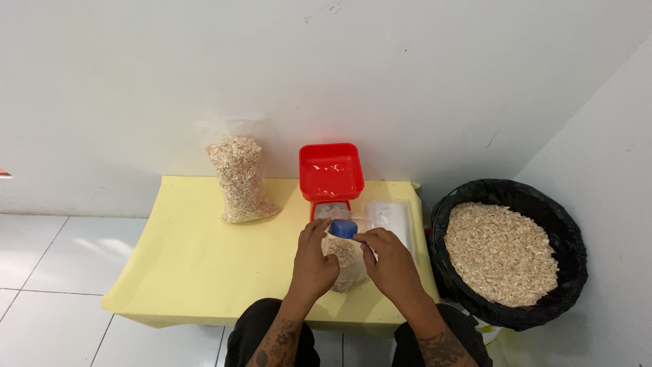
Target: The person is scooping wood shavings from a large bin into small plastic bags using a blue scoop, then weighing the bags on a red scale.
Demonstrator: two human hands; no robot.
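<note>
Fingers of both hands are closing around a small clear bag (pixel 345 261) of pale flakes, which is standing upright on the yellow sheet (pixel 197 258) right in front of the person. Left hand (pixel 314 261) is pressing against the bag's left side, its fingers curling up toward the blue scoop (pixel 343 228) that is sitting at the bag's mouth. Right hand (pixel 390 261) is cupping the right side, thumb and forefinger pinching together at the top edge just beside the scoop. Both hands are equally near, touching the bag from opposite sides, and the bag's long axis is running vertically between them, mouth upward and slightly away from the person.

Just beyond the bag, a red scale (pixel 331 173) is standing with its square pan holding only a few crumbs. Flat clear bags (pixel 390 216) are lying beside the scale, to the right. A filled bag (pixel 239 180) is leaning against the white wall, well apart to the left. Off the sheet's right edge, a black-lined basket (pixel 508 251) is sitting on the floor, nearly full of the same flakes. White tiles are showing to the left, and two white walls are meeting in the corner behind the basket.
</note>
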